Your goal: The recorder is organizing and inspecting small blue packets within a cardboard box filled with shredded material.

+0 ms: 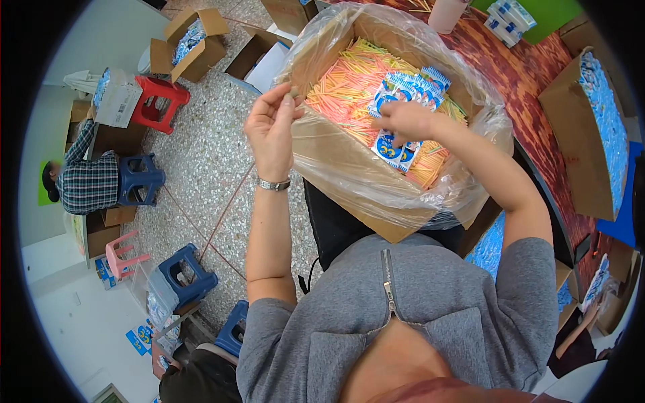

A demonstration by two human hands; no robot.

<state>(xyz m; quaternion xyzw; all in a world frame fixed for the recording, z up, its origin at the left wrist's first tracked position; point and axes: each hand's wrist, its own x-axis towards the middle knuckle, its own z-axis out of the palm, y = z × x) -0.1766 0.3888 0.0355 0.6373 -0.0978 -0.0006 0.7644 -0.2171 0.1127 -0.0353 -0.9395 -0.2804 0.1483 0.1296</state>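
A cardboard box lined with a clear plastic bag stands in front of me. Many thin pink, orange and yellow sticks fill it. Several blue-and-white printed packets lie on top of the sticks, toward the right. My right hand is over these packets, its fingers apart and slightly blurred; I see nothing held in them. Raised at the box's left edge, my left hand has thumb and forefinger pinched together. Whatever sits in that pinch is too small to make out.
A red-brown patterned table runs along the right, bearing a pink cup. Boxes of blue packets stand at right and far left. Blue stools and a red stool are left, near a person in checked clothing.
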